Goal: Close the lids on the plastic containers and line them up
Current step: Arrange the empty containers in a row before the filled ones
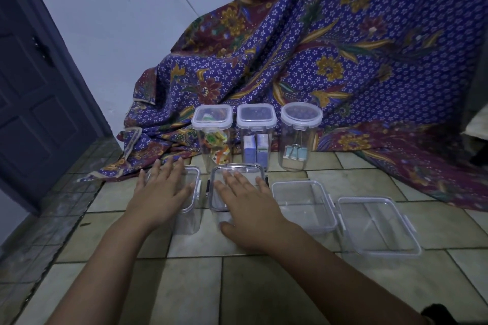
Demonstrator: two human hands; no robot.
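Flat hands (163, 192) press two clear containers (239, 170) on tiles.

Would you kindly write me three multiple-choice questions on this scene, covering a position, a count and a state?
1. Where in the back row is the round-lidded jar? A left end; B middle; C right end.
2. How many jars form the back row? A two; B three; C five.
3. How do the left hand and right hand lie? A flat on the leftmost front container and its neighbour; B gripping cloth; C clenched midair.
C: it stands right of both square-lidded jars. B: three stand side by side. A: straight fingers rest on both lids.
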